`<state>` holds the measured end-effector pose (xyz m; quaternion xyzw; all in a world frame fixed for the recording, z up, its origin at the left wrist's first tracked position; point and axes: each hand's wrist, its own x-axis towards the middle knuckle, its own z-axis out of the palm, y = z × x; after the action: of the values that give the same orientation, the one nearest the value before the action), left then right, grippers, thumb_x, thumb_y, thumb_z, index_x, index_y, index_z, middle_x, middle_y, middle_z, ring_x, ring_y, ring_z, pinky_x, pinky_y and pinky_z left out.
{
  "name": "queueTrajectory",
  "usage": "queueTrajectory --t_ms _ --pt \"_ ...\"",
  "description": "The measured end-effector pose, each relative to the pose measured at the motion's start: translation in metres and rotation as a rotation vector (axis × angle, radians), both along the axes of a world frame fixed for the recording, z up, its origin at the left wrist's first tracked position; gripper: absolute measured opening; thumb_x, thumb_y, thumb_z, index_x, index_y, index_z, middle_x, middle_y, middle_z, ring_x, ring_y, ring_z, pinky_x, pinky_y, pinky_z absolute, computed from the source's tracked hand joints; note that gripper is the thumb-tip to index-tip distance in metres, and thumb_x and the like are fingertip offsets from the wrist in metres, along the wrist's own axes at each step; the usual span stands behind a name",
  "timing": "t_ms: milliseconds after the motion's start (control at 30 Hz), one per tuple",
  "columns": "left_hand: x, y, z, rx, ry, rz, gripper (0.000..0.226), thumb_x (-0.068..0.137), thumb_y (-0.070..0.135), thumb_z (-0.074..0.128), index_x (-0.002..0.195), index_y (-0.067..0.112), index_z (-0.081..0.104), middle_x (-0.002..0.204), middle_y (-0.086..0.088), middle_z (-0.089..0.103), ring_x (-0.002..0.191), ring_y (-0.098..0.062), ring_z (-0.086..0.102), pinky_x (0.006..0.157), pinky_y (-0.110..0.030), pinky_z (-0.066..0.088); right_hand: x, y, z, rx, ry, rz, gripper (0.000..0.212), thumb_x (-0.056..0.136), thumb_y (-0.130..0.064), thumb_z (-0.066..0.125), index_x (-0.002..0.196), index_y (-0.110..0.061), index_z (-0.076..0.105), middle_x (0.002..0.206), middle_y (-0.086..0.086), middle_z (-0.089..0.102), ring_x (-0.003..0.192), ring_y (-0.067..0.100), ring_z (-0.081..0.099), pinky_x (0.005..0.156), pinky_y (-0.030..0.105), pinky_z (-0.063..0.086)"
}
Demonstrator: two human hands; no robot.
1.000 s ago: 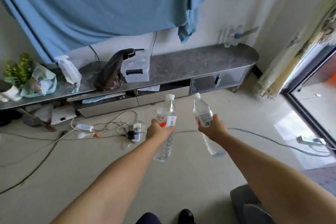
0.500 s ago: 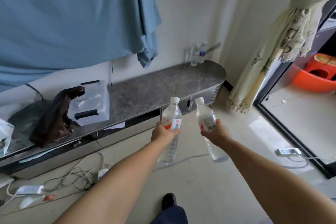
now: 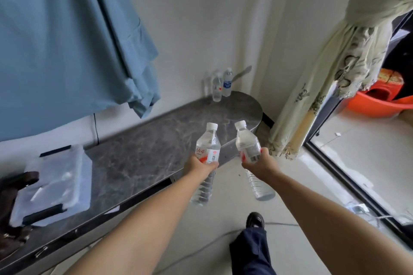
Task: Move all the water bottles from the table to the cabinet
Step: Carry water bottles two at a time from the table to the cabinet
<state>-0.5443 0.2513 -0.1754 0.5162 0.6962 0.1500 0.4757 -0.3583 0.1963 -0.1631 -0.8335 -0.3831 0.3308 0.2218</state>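
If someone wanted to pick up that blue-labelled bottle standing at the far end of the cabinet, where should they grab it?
Probably round its labelled middle, coming from the front. The blue-labelled bottle stands upright near the wall, with another clear bottle close on its left, so the front and right look freest. Its slim round body suits a wrapping grip.

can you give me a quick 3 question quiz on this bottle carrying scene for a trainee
1. True or false: each hand holds one bottle.
2. How many bottles already stand at the far end of the cabinet top: A one, B two, C four?
3. What colour are the caps on the two carried bottles?

Key
1. True: left hand grips the left bottle, right hand grips the right bottle.
2. B: standing bottles on the cabinet top.
3. White.
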Motion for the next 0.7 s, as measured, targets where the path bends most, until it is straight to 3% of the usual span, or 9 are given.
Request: queueTrajectory --t_ms 167,300,400,467,533,700 --pt "0.076 0.089 -0.012 -0.019 -0.061 0.077 0.06 0.068 0.042 0.08 0.116 0.016 0.056 0.115 -0.004 0.068 0.103 -0.026 0.066 0.095 -0.037 0.052 0.079 0.096 -0.006 0.008 -0.016 0.058 0.063 0.075 -0.053 0.068 0.116 -0.012 0.044 0.107 0.009 0.063 0.095 0.027 0.064 0.082 0.042 0.055" --pt "0.141 0.159 -0.016 -0.049 -0.112 0.138 0.056 0.062 0.045 0.081 0.107 0.019 0.059 0.109 -0.003 0.07 0.1 -0.026 0.068 0.092 -0.036 0.053 0.146 0.175 -0.004 0.003 0.003 0.092 0.06 0.079 -0.049 0.069 0.115 -0.01 0.044 0.1 0.006 0.063 0.085 0.023 0.061 0.073 0.033 0.05" --pt "0.172 0.197 -0.023 -0.037 -0.132 0.171 0.065 0.051 0.052 0.08 0.104 0.017 0.064 0.103 -0.003 0.073 0.094 -0.025 0.07 0.088 -0.036 0.055 0.175 0.222 -0.004 -0.008 0.002 0.101 0.052 0.081 -0.042 0.07 0.111 -0.009 0.042 0.097 0.006 0.058 0.083 0.024 0.056 0.071 0.031 0.043" --pt "0.186 0.222 -0.027 -0.026 -0.116 0.166 0.057 0.06 0.046 0.082 0.106 0.019 0.064 0.101 0.0 0.072 0.094 -0.024 0.068 0.084 -0.031 0.053 0.187 0.254 -0.011 -0.022 0.007 0.104 0.048 0.082 -0.041 0.069 0.105 -0.012 0.039 0.096 0.005 0.057 0.082 0.024 0.054 0.071 0.031 0.041" --pt "0.197 0.251 -0.035 -0.014 -0.133 0.165 0.054 0.064 0.041 0.084 0.109 0.021 0.061 0.105 -0.001 0.071 0.097 -0.025 0.067 0.088 -0.034 0.053 0.195 0.288 -0.019 -0.025 0.006 0.127 0.047 0.083 -0.043 0.067 0.101 -0.014 0.036 0.095 0.005 0.056 0.081 0.024 0.054 0.07 0.031 0.041" --pt "0.214 0.341 -0.069 0.001 -0.121 0.127 0.056 0.068 0.038 0.083 0.116 0.018 0.059 0.11 -0.001 0.069 0.099 -0.024 0.066 0.088 -0.035 0.053 0.208 0.376 -0.049 -0.045 0.05 0.164 0.058 0.083 -0.04 0.069 0.125 -0.012 0.04 0.109 0.006 0.063 0.087 0.023 0.059 0.075 0.032 0.047"
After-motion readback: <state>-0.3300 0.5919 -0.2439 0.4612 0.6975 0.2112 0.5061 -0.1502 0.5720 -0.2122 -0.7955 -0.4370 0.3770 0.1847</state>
